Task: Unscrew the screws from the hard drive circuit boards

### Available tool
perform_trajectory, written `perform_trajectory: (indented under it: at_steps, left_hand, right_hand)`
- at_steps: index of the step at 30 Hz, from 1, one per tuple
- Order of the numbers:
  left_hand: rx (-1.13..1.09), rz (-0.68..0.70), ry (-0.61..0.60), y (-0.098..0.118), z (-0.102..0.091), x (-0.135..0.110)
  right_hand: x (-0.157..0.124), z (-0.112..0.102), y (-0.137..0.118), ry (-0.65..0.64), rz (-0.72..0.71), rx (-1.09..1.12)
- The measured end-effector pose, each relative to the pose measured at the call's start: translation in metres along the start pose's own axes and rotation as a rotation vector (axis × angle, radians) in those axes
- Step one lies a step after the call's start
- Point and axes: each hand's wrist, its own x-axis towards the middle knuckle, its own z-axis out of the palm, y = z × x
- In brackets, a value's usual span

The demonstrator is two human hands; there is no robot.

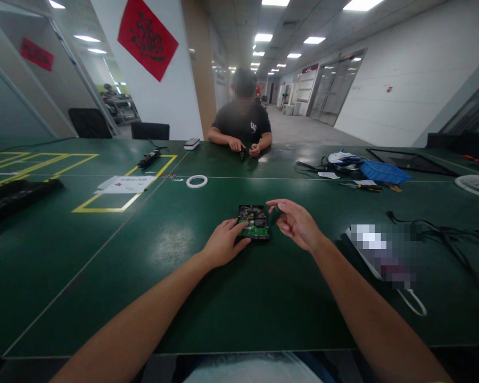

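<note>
A hard drive [253, 215] lies on the green table in front of me, its green circuit board facing up at the near end. My left hand [224, 242] holds it down, with fingers over the left side and thumb by the near left corner. At the drive's right edge, my right hand [297, 222] pinches a short dark-green thing [274, 216] between thumb and fingers. It slants down toward the drive; its exact kind is too blurred to make out.
Across the table [175, 298] a person [241, 122] handles a small dark object. A white ring [197, 182] and a paper sheet [123, 184] lie left. On the right are a blue tray [384, 172], a yellow-black tool [368, 187], a blurred white-edged device [383, 255] and black cables [443, 234].
</note>
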Motion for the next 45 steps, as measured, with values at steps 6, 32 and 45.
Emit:
perform_trajectory:
  at_steps: [6, 32, 45]
  left_hand:
    - [0.016, -0.009, -0.008, 0.001, -0.001, 0.0]
    - [-0.031, -0.011, 0.014, 0.002, -0.002, 0.001]
    - [-0.043, -0.017, 0.016, 0.002, -0.002, 0.001]
  right_hand:
    - [0.001, -0.004, -0.001, 0.024, -0.023, -0.047]
    - [-0.002, -0.004, -0.003, -0.037, 0.061, -0.025]
    - [-0.001, -0.007, -0.002, 0.021, 0.011, -0.054]
